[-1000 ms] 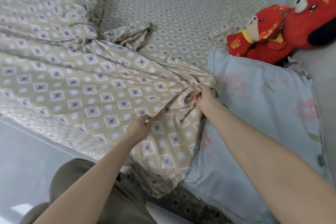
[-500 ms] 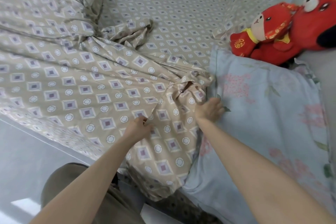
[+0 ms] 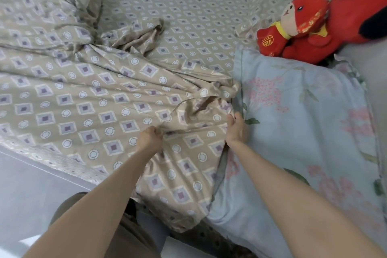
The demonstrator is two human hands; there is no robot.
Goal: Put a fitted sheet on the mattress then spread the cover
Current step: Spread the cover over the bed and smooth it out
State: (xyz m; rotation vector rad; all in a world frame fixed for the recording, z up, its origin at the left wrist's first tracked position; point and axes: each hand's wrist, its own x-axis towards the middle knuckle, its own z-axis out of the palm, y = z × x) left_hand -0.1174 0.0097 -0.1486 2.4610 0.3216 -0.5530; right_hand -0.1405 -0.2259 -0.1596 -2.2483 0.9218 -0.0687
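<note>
A beige cover [image 3: 88, 98] with diamond and circle prints lies crumpled over the left and near part of the bed, hanging over the near edge. The fitted sheet [image 3: 188, 10], in the same pattern, lies flat on the mattress behind it. My left hand [image 3: 149, 137] grips a fold of the cover near its corner. My right hand [image 3: 236, 129] pinches the cover's edge where it meets a light blue floral pillow [image 3: 303, 123].
Two red plush toys [image 3: 326, 21] lie at the head of the bed, behind the pillow. Grey floor [image 3: 31, 190] runs along the near left side. My knee in brown trousers [image 3: 129, 234] is at the bottom.
My right hand let go of the bunched corner, slid back toward me and took the cover's edge beside the pillow. My left hand kept its grip, shifting slightly right.
</note>
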